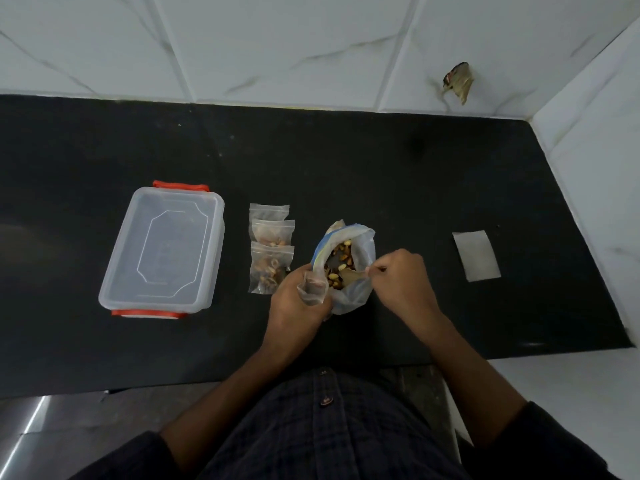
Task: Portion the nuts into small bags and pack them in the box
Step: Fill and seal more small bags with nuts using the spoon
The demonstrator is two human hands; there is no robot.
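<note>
Black counter (381, 174) against a white tiled wall (277, 46), person standing at the near edge in a dark checked shirt (329, 427).

Big clear bag (346, 268) of mixed nuts (340, 263) stands open near the middle of the counter, blue zip strip along its left rim. Left hand (298, 299) curls round a small clear bag (311, 285) – mouth up, pressed against the left side of the big bag's opening; a few nuts seem to sit in it, hard to tell through the plastic. Right hand (401, 275) is at the big bag's right rim, fingers curled in, thumb and forefinger pinching a thin pale handle (375, 270). A spoon or scoop, can't say which; its far end dips into the nuts.

Just left of the big bag, three filled small bags (272, 247) lie in a column, overlapping each other, the nearest one almost touching the left hand. Further left, well apart from them, the clear plastic box (162, 251) – lid on, red clips at the far and near ends.

Right of the hands, a flat stack of empty small bags (476, 255) lies alone on the counter. Some brownish scrap (459, 81) is stuck on the wall tile up right – can't identify it.
</note>
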